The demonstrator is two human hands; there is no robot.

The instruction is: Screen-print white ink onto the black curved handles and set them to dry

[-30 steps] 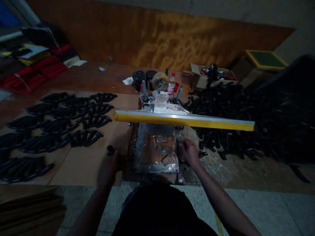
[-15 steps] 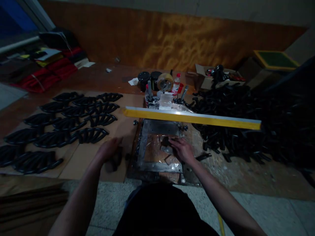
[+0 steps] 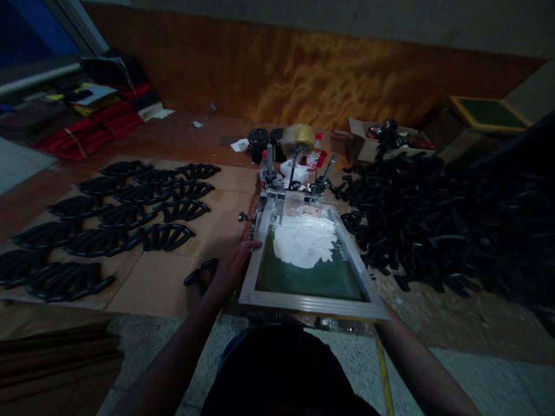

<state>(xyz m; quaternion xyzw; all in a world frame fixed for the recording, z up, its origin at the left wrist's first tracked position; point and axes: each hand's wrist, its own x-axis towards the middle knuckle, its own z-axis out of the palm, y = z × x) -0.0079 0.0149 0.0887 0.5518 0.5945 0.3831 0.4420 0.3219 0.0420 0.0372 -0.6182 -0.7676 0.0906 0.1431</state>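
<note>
A screen-printing frame (image 3: 312, 304) with a pale metal rim now lies low over the printing base, tilted slightly. White ink (image 3: 303, 240) is spread thickly over the upper part of its green mesh (image 3: 303, 281). My left hand (image 3: 236, 263) is at the frame's left side, a finger stretched towards the rim; whether it touches is unclear. Beyond the frame's lower right corner, my right forearm (image 3: 410, 349) reaches in, and the right hand itself is hidden under the frame. Close to my left wrist, black curved tube-like pieces (image 3: 197, 280) rest on the cardboard.
Rows of black pieces (image 3: 104, 242) cover the cardboard on the left. A large heap of them (image 3: 416, 214) fills the right side. Behind the clamps (image 3: 295, 185) stand black tubs (image 3: 259, 141), a red-capped bottle (image 3: 317, 147) and a box (image 3: 368, 141).
The raised frame has come down over the base, showing its inked mesh. My left hand has moved right, off the cardboard, to the frame's side; my right hand has gone beneath the frame.
</note>
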